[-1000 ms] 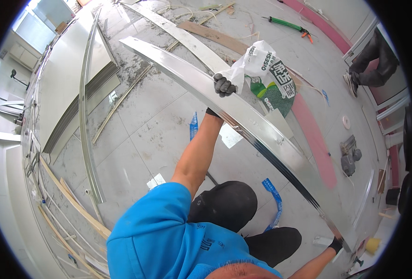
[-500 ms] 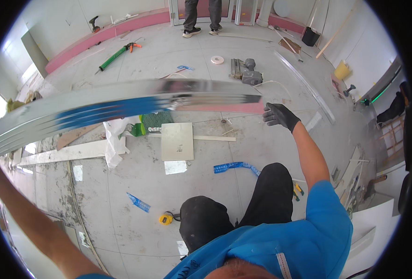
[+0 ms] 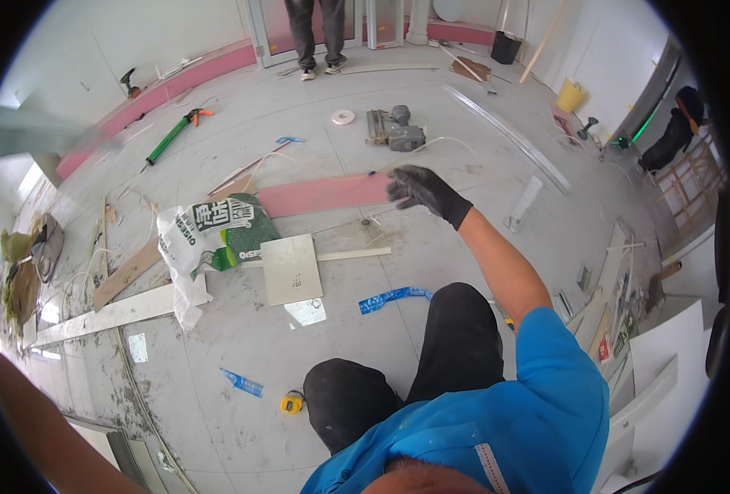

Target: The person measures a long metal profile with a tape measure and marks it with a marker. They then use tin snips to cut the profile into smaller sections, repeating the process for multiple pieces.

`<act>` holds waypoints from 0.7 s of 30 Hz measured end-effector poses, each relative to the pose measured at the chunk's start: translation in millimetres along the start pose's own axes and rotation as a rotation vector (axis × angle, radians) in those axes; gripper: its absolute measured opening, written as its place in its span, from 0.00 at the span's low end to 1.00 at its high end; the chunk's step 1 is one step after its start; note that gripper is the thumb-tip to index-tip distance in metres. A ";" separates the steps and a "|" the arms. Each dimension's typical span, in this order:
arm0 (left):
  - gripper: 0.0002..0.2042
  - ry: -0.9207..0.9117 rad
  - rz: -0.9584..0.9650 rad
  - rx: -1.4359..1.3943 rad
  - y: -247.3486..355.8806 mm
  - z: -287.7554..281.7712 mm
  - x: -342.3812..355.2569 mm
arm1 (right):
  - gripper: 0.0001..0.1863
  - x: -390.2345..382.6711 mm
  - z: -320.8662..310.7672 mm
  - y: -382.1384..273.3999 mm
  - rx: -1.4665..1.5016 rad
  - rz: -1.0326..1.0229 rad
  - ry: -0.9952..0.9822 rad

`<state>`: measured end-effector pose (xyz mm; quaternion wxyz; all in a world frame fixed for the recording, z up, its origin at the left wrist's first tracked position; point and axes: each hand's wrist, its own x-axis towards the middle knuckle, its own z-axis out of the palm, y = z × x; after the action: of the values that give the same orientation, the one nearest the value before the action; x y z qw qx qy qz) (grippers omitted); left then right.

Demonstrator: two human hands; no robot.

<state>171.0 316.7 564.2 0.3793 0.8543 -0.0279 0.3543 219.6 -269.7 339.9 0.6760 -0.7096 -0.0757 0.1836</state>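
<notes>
My right hand, in a dark glove, is held out over the floor with its fingers apart and nothing in them. Its fingertips appear beside the end of a pink strip; I cannot tell if they touch. My left forearm runs out past the left rim, which hides the hand. A blurred grey-silver shape, seemingly the long metal profile, crosses the upper left. Near the middle lie a white-and-green bag, a pale square panel and a piece of blue tape.
A grey nail gun, a tape roll and a green caulking gun lie farther off. A metal rail stretches to the right. By my knee sits a yellow tape measure. Another person's legs stand at the back.
The long metal profile has swung from across the middle to the upper left, uncovering the bag and pink strip. My right hand has shifted left in the picture; my left hand has left view.
</notes>
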 end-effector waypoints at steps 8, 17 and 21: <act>0.20 -0.645 0.025 -0.286 86.7 189.0 -34.0 | 0.41 -91.7 -37.1 -46.4 0.280 -0.565 0.076; 0.16 -1.425 -0.745 -0.447 54.3 296.7 -244.7 | 0.49 -120.6 -119.4 24.7 0.719 -0.641 0.333; 0.14 -1.846 -1.350 -0.864 4.2 319.5 -306.7 | 0.48 -114.6 -156.5 66.0 0.705 -0.597 0.310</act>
<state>127.1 32.6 227.3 0.5774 0.4318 0.0470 -0.6914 161.6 -461.2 295.9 0.9017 -0.4036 -0.1075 -0.1120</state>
